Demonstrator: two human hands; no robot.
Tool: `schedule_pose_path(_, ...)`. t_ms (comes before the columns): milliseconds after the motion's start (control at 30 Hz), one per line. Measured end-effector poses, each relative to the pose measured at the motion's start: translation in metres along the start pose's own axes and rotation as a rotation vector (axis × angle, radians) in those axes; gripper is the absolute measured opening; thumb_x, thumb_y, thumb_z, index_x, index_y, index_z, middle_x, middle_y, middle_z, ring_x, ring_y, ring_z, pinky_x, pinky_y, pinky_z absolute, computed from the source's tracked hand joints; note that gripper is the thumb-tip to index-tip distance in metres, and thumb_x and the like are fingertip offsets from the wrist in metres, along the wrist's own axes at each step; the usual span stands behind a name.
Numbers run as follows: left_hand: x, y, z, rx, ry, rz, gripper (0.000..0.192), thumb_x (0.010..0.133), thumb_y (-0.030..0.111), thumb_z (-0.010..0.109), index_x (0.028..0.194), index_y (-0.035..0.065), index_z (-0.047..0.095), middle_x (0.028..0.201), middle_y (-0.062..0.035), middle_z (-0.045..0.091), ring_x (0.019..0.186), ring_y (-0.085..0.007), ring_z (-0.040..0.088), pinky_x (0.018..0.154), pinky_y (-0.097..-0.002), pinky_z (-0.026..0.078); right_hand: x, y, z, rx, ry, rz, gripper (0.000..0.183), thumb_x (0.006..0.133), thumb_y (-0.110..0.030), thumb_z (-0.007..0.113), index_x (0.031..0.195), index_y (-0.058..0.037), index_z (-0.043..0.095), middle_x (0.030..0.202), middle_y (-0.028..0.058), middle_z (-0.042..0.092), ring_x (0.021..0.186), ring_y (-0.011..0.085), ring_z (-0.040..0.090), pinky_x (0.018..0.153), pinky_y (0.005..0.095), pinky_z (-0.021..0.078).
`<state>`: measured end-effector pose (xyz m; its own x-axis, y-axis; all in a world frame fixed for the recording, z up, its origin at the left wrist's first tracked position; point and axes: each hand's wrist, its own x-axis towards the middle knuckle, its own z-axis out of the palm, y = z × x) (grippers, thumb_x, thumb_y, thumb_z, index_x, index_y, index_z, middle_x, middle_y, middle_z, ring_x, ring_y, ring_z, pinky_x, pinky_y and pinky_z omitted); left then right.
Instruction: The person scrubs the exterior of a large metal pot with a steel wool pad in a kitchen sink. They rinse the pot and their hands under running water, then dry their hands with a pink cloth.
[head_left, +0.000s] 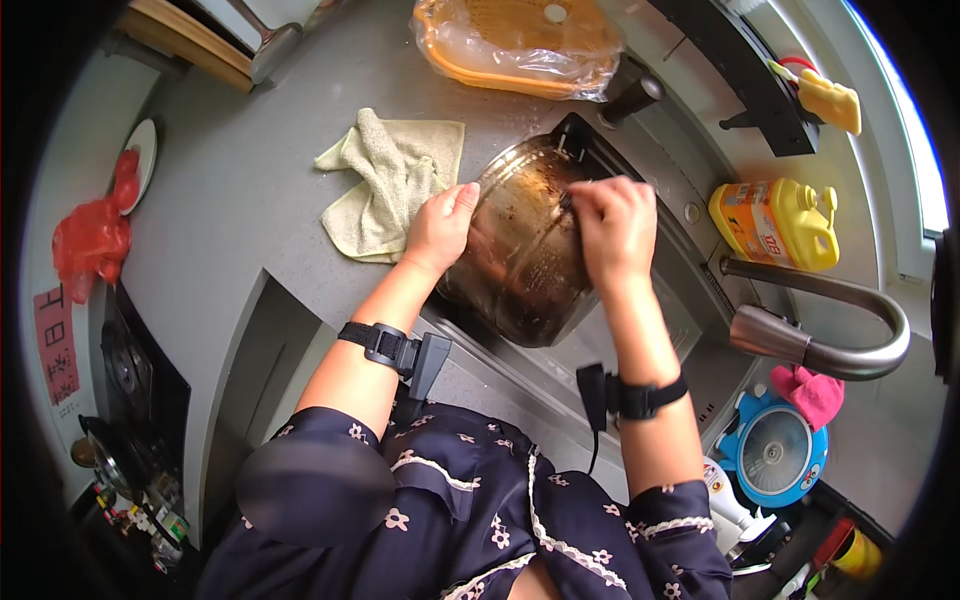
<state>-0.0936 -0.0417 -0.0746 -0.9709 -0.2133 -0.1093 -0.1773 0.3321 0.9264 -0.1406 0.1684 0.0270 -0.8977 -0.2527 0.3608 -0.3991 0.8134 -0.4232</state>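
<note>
A stained metal pot (525, 255) lies tilted over the left part of the sink (637, 330), with brown burnt marks and wet drops on its side. My left hand (442, 229) holds its left edge, thumb uppermost and fingers hidden behind. On the pot's right side rests my right hand (619, 225), its fingers bent and slightly blurred. A small dark bit shows at those fingertips; what it is cannot be made out. A black handle or bracket (571, 141) shows at the pot's upper end. Beside my left hand, a crumpled pale green cloth (386, 187) lies on the grey countertop (225, 180).
Right of the sink stand a curved faucet (855, 360) and a yellow detergent jug (776, 225). An orange plastic basket (517, 45) in clear wrap sits at the back. Nearer me are a blue round-lidded item (780, 454) and a white spray bottle (731, 499).
</note>
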Motion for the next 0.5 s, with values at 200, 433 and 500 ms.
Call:
schedule_pose_path(200, -0.001, 0.006, -0.001, -0.02, -0.024, 0.008, 0.05, 0.104, 0.046, 0.045, 0.098, 0.0018, 0.067, 0.089, -0.0254, 0.066, 0.088, -0.0461, 0.062, 0.078, -0.0453, 0.05, -0.027, -0.043, 0.002, 0.058, -0.182, -0.294, 0.012, 0.073, -0.007, 0.068, 0.08, -0.0142, 0.074, 0.082, 0.0034, 0.064, 0.086, 0.0265, 0.059, 0.081, 0.0379, 0.05)
schedule_pose_path(433, -0.002, 0.009, 0.0, 0.041, -0.006, -0.008, 0.048, 0.104, 0.044, 0.046, 0.091, 0.0018, 0.064, 0.082, -0.0241, 0.063, 0.079, -0.0444, 0.058, 0.072, -0.0456, 0.048, 0.046, 0.013, 0.019, -0.097, -0.268, 0.119, 0.008, 0.081, -0.016, 0.072, 0.085, -0.0119, 0.078, 0.088, 0.0066, 0.07, 0.095, 0.0295, 0.061, 0.089, 0.0384, 0.051)
schedule_pose_path(500, -0.001, 0.009, -0.001, 0.072, -0.019, -0.013, 0.045, 0.105, 0.04, 0.048, 0.092, -0.0007, 0.063, 0.077, -0.0226, 0.06, 0.07, -0.0361, 0.054, 0.072, -0.0406, 0.047, 0.039, -0.001, 0.021, -0.177, -0.252, 0.045, 0.01, 0.082, -0.017, 0.072, 0.089, -0.0131, 0.079, 0.092, 0.0061, 0.07, 0.097, 0.0305, 0.06, 0.089, 0.0398, 0.0501)
